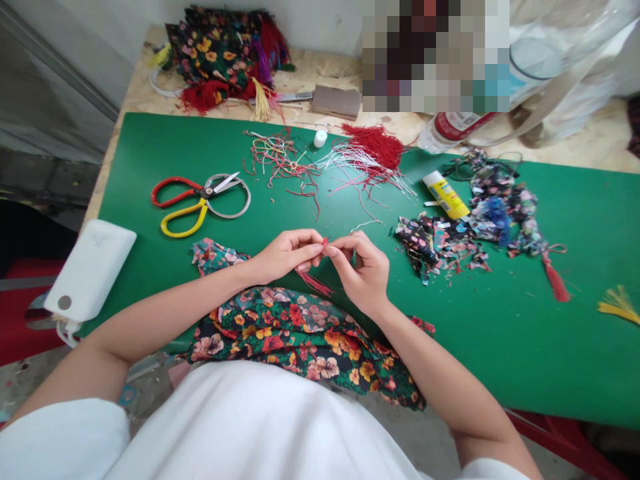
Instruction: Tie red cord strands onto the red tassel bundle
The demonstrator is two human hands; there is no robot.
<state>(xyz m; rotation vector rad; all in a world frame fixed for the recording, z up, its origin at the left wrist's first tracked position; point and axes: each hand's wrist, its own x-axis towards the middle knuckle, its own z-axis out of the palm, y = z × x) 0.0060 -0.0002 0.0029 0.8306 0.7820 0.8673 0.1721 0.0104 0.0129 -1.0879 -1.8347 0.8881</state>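
Over the front of the green mat, my left hand [293,255] pinches a small red tassel [314,283] near its bound top, and its threads hang down below the fingers. My right hand [364,272] meets it from the other side, thumb and forefinger closed at the tassel's top end. The exact knot or loop between the fingertips is too small to make out. Beneath both wrists, a floral cloth [300,327] lies bunched along the mat's front edge and my lap. A short white cord [367,223] lies just beyond my right hand.
Scissors [203,200] with red and yellow handles lie left, near a white power bank [93,267]. Behind my hands are cut cords [280,157] and red threads [375,147]. A glue stick [446,195] and fabric scraps [445,243] lie right. Floral pieces [215,50] are piled at the back.
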